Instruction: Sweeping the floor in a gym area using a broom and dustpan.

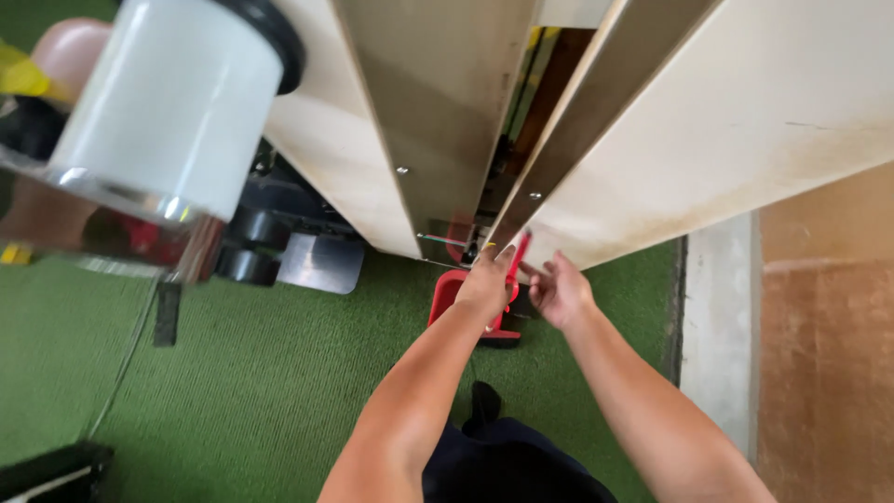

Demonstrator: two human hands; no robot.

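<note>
Both arms reach down toward the foot of two pale panels (745, 121) with metal-lined edges that meet at a narrow gap. My left hand (484, 284) is closed around a red tool (518, 253) whose thin end points up into the gap. A wider red part (445, 291) of it shows below my wrist, resting on a dark base (501, 337). My right hand (559, 293) sits just right of the tool, fingers curled toward its red end; whether they touch it is unclear.
Green turf (261, 391) covers the floor. A large white cylinder with a black cap (172, 102) hangs close at upper left. Black wheels and a grey plate (317, 261) sit by the left panel. A concrete strip (717, 326) and brown floor lie to the right.
</note>
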